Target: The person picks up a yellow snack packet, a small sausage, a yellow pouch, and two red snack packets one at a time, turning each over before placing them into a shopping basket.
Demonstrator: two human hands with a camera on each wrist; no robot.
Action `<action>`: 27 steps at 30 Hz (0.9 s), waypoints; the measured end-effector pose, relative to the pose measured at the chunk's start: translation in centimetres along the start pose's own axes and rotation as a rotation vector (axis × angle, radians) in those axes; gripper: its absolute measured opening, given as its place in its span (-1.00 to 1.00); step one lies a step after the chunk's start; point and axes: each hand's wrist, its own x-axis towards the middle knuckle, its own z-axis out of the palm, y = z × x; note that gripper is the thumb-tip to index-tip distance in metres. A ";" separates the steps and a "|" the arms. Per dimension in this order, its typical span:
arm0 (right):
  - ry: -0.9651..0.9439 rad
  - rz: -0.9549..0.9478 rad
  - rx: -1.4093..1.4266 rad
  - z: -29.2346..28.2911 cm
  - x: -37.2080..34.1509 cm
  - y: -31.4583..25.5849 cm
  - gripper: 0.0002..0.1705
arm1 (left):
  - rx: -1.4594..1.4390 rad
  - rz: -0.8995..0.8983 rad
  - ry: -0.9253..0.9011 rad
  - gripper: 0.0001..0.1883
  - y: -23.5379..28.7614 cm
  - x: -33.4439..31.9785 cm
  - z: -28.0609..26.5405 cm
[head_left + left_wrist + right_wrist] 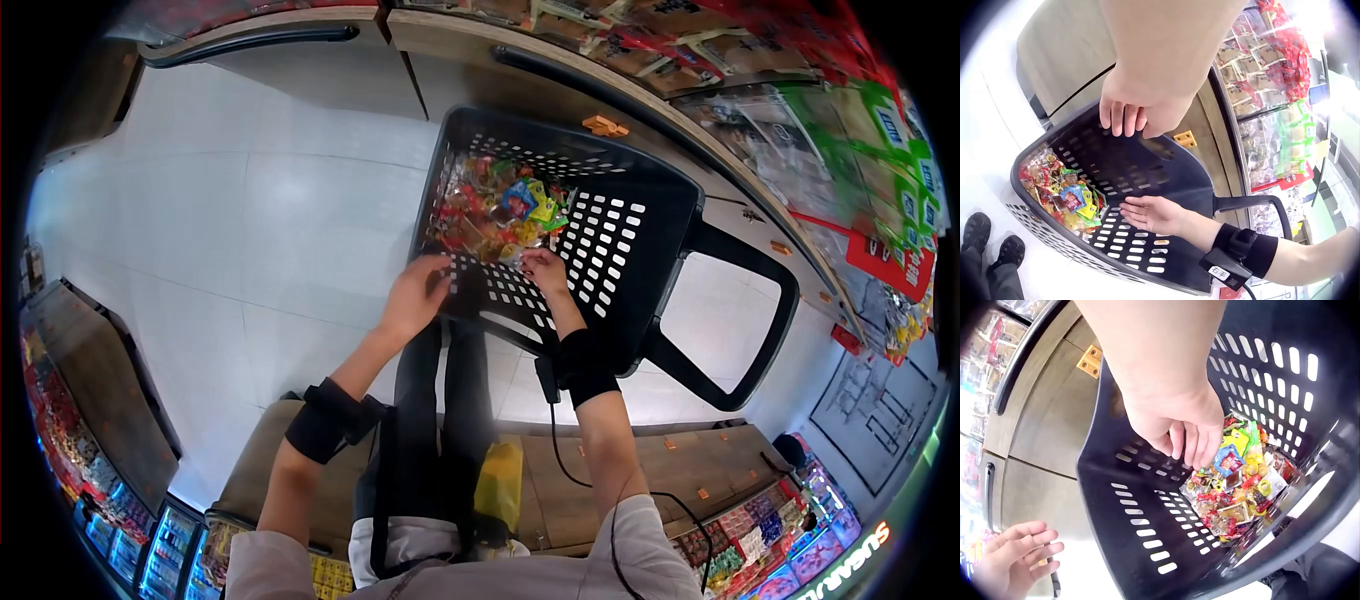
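A black perforated basket (628, 300) lies tilted, with a pile of small colourful wrapped packets (490, 215) at its far end. Over the basket's near side, the right hand (545, 272) hangs with fingers bent loosely and nothing visible in them; the right wrist view puts this hand (1175, 425) above the packets, apart from them. Beside the basket's left near rim is the left hand (415, 300), fingers relaxed and holding nothing. A blue packet (1073, 198) and a yellow-green one (1088, 210) lie on top of the pile.
The basket's long black handle (778, 320) extends right. Wooden cabinets (310, 75) and shelves of bagged goods (850, 140) stand beyond it. Pale floor tiles (250, 200) spread to the left. A yellow bag (502, 485) is near the legs, and a black cable (565, 465) hangs from the right wristband.
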 end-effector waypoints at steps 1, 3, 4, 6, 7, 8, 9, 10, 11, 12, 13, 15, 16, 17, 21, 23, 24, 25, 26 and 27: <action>0.007 0.019 -0.020 0.1 0.4 0.0 -0.86 | 0.000 0.000 0.002 -0.75 -0.3 0.1 0.1; -0.043 -0.067 -0.225 0.1 2.0 0.3 -0.85 | 0.003 0.001 0.007 -0.75 -1.0 0.4 0.3; -0.067 -0.110 -0.328 -0.1 3.0 0.6 -0.85 | -0.007 -0.008 0.003 -0.75 -1.2 0.5 0.4; -0.055 -0.208 -0.445 -0.5 5.2 1.0 -0.85 | -0.027 -0.023 -0.005 -0.75 -1.5 0.7 0.4; -0.048 -0.259 -0.504 -0.2 5.6 0.1 -0.85 | -0.037 -0.019 -0.003 -0.75 -1.7 0.8 0.4; -0.022 -0.236 -0.583 -0.2 6.1 -0.9 -0.84 | -0.048 -0.014 -0.001 -0.75 -2.1 1.0 0.6; -0.034 -0.280 -0.582 -0.1 7.4 -0.6 -0.84 | -0.058 -0.010 0.000 -0.75 -2.5 1.1 0.7; -0.047 -0.324 -0.580 -0.2 9.1 -0.1 -0.83 | -0.075 -0.023 -0.004 -0.75 -2.8 1.3 0.9; -0.059 -0.367 -0.578 -0.2 10.6 0.5 -0.83 | -0.092 -0.036 -0.010 -0.75 -3.2 1.6 1.1; -0.051 -0.324 -0.697 0.4 10.6 -1.0 -0.82 | -0.108 -0.050 -0.016 -0.75 -3.6 1.8 1.2; -0.041 -0.295 -0.682 0.7 11.9 -0.5 -0.82 | -0.139 -0.068 -0.016 -0.75 -3.9 2.1 1.2; -0.025 -0.237 -0.652 1.5 14.1 0.5 -0.82 | -0.201 -0.107 -0.013 -0.75 -4.4 2.6 1.2; -0.029 -0.280 -0.599 1.9 14.8 1.1 -0.82 | -0.229 -0.116 -0.010 -0.75 -4.4 2.8 1.0; -0.031 -0.370 -0.668 2.5 15.7 1.7 -0.83 | -0.256 -0.123 -0.008 -0.75 -4.5 3.1 0.7; -0.042 -0.552 -0.884 5.3 19.1 3.1 -0.79 | -0.328 -0.051 0.028 -0.74 -5.7 4.1 -0.5; -0.081 -0.530 -0.902 6.0 20.7 4.2 -0.76 | -0.382 -0.082 0.044 -0.74 -6.2 4.5 -1.3; -0.105 -0.484 -0.898 6.3 21.4 4.5 -0.74 | -0.399 -0.088 0.050 -0.74 -6.6 4.6 -1.7; -0.137 -0.369 -0.867 6.8 22.0 4.2 -0.71 | -0.416 -0.095 0.056 -0.74 -6.9 4.7 -2.2; -0.167 -0.256 -0.832 7.3 22.5 3.8 -0.67 | -0.415 -0.111 0.053 -0.73 -7.0 4.9 -2.8; -0.184 -0.224 -0.862 7.7 22.8 3.2 -0.63 | -0.387 -0.116 0.068 -0.74 -7.4 4.9 -3.2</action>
